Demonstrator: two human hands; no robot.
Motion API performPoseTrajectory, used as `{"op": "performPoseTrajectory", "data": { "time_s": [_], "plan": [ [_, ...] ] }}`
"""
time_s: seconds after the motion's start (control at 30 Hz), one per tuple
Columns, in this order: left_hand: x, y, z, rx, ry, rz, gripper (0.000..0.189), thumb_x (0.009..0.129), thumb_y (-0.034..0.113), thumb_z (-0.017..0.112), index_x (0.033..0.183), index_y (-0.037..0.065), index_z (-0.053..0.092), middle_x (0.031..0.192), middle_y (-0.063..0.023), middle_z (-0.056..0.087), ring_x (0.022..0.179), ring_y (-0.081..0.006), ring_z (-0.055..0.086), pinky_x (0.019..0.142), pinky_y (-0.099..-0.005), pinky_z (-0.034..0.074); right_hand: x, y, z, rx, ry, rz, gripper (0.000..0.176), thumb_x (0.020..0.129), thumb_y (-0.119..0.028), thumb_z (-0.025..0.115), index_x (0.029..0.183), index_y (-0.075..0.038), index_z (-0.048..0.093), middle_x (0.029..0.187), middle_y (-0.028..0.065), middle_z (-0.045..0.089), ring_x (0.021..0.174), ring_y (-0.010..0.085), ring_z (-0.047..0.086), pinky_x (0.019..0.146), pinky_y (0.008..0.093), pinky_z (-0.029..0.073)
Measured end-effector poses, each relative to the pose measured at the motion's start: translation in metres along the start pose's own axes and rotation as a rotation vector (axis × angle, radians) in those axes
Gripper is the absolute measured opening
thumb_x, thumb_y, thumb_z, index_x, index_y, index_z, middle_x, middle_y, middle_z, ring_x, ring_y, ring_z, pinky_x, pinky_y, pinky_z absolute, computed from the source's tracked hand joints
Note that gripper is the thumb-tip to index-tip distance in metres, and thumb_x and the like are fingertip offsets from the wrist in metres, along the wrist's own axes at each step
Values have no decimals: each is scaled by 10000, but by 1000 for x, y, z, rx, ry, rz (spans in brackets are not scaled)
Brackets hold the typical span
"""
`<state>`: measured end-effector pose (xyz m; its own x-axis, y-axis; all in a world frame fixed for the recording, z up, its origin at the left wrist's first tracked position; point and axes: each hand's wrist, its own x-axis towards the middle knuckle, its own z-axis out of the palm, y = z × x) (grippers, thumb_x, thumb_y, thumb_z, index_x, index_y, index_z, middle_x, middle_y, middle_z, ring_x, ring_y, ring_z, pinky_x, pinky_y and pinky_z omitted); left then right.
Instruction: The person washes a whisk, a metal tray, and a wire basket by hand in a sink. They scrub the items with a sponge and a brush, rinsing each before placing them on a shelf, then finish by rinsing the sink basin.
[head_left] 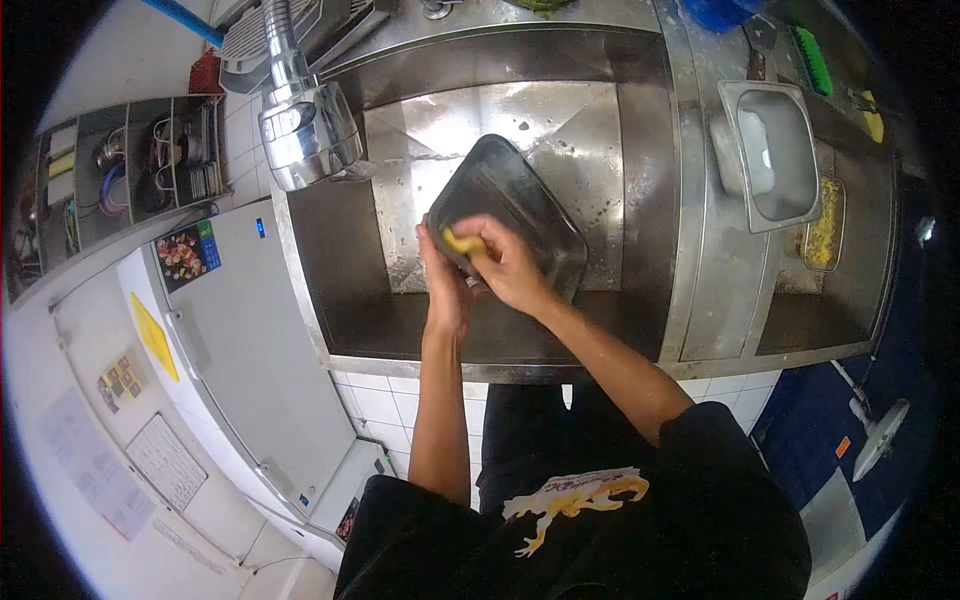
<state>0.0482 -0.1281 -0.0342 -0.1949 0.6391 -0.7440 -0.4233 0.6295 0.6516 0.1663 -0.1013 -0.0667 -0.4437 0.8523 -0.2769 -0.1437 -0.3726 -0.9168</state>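
Note:
Over the steel sink (640,200) a dark rectangular tray (520,190) is held at a slant, its inside facing up. My left hand (447,290) grips the tray by its near left edge, thumb on the rim and the other fingers mostly hidden beneath. In my right hand (508,268) is a yellow sponge (463,242), pinched in closed fingers and pressed against the tray's inside near the left corner.
A chrome spray tap (310,130) hangs at the sink's upper left. On the right stand a steel container (770,160), a wire basket (823,225) with yellow bits and a green brush (812,60). A white fridge (260,330) stands left.

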Motion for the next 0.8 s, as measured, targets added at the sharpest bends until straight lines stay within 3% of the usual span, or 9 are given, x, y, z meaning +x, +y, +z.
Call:
{"op": "performPoseTrajectory", "data": {
  "time_s": [0.1, 0.23, 0.3, 0.33, 0.5, 0.57, 0.67, 0.73, 0.8],
  "plan": [
    [4, 6, 16, 83, 203, 46, 871, 965, 790, 435, 1474, 85, 463, 1439, -168, 521, 1371, -306, 488, 1098, -526, 427, 11, -15, 3, 75, 71, -33, 232, 947, 87, 527, 1137, -17, 608, 1027, 21, 608, 931, 100, 574, 793, 262, 477],
    [29, 13, 4, -15, 206, 137, 739, 1015, 664, 482, 1433, 54, 499, 1391, -139, 569, 1300, -264, 549, 1060, -430, 478, 7, -23, 2, -67, 49, -245, 212, 874, 87, 595, 1046, -9, 671, 981, 75, 640, 932, 160, 615, 809, 297, 489],
    [27, 33, 8, -376, 43, 94, 630, 1071, 558, 425, 1448, 56, 477, 1371, -110, 571, 1236, -261, 572, 1056, -384, 454, 4, -17, -5, -283, -53, -483, 168, 842, 102, 596, 940, 1, 688, 926, 98, 639, 926, 244, 632, 821, 345, 497],
    [26, 40, 13, -432, 133, 122, 587, 1087, 519, 405, 1388, 39, 555, 1353, -92, 611, 1224, -263, 592, 1082, -415, 444, 2, -22, -6, -308, -26, -479, 117, 825, 90, 598, 842, 1, 672, 889, 117, 629, 886, 310, 634, 788, 388, 504],
    [26, 56, -7, -410, 174, 314, 578, 1085, 502, 422, 1437, 54, 526, 1454, -119, 559, 1330, -290, 525, 1135, -436, 389, -4, 4, -46, -423, -276, -251, 70, 839, 12, 592, 825, -4, 658, 887, 139, 617, 815, 321, 639, 742, 420, 506],
    [25, 67, -7, -389, 224, 366, 565, 1081, 490, 433, 1441, 63, 524, 1465, -112, 549, 1346, -290, 513, 1145, -439, 380, -10, 12, -51, -487, -249, -172, 73, 839, 6, 577, 852, -4, 648, 891, 146, 615, 820, 330, 645, 751, 426, 509],
    [18, 65, 1, -391, 298, 432, 554, 1081, 475, 437, 1450, 69, 518, 1478, -103, 540, 1354, -282, 505, 1153, -437, 375, 2, 34, -46, -534, -164, -249, 57, 845, 11, 608, 890, -5, 640, 933, 152, 641, 855, 343, 665, 766, 417, 516],
    [16, 65, 0, -433, 290, 403, 558, 1077, 473, 445, 1454, 67, 514, 1488, -101, 533, 1361, -283, 501, 1159, -438, 370, 16, 35, -41, -478, 33, -272, 174, 843, -7, 652, 1015, -1, 676, 962, 162, 653, 897, 361, 677, 808, 417, 531],
    [11, 63, -4, -467, 291, 369, 563, 1074, 472, 454, 1458, 65, 511, 1497, -99, 526, 1367, -283, 496, 1164, -438, 365, 27, 24, -38, -469, -17, -260, 225, 847, -7, 657, 1071, -7, 674, 978, 170, 655, 898, 361, 677, 808, 417, 534]
  ]
}}
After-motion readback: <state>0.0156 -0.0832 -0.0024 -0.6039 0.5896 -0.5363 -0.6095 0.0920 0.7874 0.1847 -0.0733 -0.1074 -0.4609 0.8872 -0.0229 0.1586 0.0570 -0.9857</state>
